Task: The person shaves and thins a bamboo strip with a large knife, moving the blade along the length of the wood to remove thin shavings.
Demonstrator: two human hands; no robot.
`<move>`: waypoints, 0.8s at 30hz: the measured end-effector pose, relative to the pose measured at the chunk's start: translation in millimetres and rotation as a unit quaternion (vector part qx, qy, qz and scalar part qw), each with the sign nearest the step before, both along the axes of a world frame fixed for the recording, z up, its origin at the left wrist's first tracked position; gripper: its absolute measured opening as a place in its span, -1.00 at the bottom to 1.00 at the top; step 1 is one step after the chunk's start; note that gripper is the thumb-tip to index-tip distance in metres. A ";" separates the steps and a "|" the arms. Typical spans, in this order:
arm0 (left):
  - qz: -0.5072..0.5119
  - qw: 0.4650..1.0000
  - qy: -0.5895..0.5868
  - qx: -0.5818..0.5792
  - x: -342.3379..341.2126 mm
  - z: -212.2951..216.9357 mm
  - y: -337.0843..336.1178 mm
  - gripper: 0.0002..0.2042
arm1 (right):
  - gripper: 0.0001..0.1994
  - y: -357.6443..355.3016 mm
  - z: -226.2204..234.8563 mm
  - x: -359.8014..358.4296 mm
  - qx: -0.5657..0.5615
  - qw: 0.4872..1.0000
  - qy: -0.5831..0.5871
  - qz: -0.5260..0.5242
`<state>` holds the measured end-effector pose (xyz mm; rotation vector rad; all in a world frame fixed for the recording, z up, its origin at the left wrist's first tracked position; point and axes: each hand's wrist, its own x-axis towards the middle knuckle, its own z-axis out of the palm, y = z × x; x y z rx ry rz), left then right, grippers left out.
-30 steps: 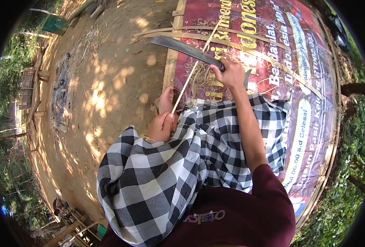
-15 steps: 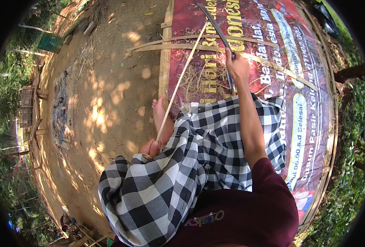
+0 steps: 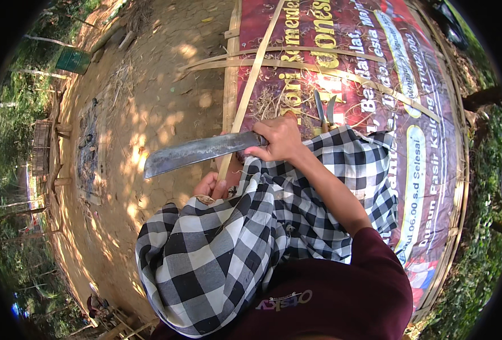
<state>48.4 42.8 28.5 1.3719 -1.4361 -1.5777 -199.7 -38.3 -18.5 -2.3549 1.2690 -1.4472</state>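
My right hand (image 3: 279, 139) is clenched round the handle of a machete (image 3: 197, 152); blade runs near level, tip pointing left over the dirt, flat side up toward the cam. My left hand (image 3: 210, 186) sits lower, just past the checked sarong (image 3: 217, 255), fingers closed on the bamboo strip (image 3: 251, 85), I think, since the cloth hides part of the grip. Strip's long axis goes from that hand up & slightly right, crossing under the blade w/ its far end off the top of frame. It lies along the left edge of the red banner (image 3: 387, 85) I'm sitting on. More split strips cross the banner beyond, and a pair of shears (image 3: 324, 109) lies just beside my right wrist. Left of the banner edge is bare dirt ground (image 3: 149, 102), dappled w/ sun, w/ open room; a dark mat (image 3: 86, 147) lies well apart at far left.
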 end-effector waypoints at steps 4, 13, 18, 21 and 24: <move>0.029 0.999 0.006 -0.045 2.8 6.4 -1.5 -0.78 | -0.45 17.0 0.0 28.9 -0.012 0.997 0.026 0.070; 0.059 0.997 -0.036 -0.029 2.9 6.0 -8.9 -0.77 | -0.44 11.5 -2.9 14.2 -0.043 0.999 0.005 -0.002; 0.083 0.996 -0.030 0.021 -1.7 9.3 1.8 -0.76 | -0.35 -43.1 -8.6 -58.5 0.301 0.894 -0.133 -0.303; 0.084 0.996 -0.021 0.033 -1.3 6.8 0.5 -0.75 | -0.29 -63.8 -30.0 -106.1 0.302 0.837 -0.261 -0.375; 0.067 0.996 -0.049 0.012 -4.3 1.7 -23.9 -0.76 | -0.46 -53.0 -43.0 -97.2 0.179 0.840 -0.453 -0.240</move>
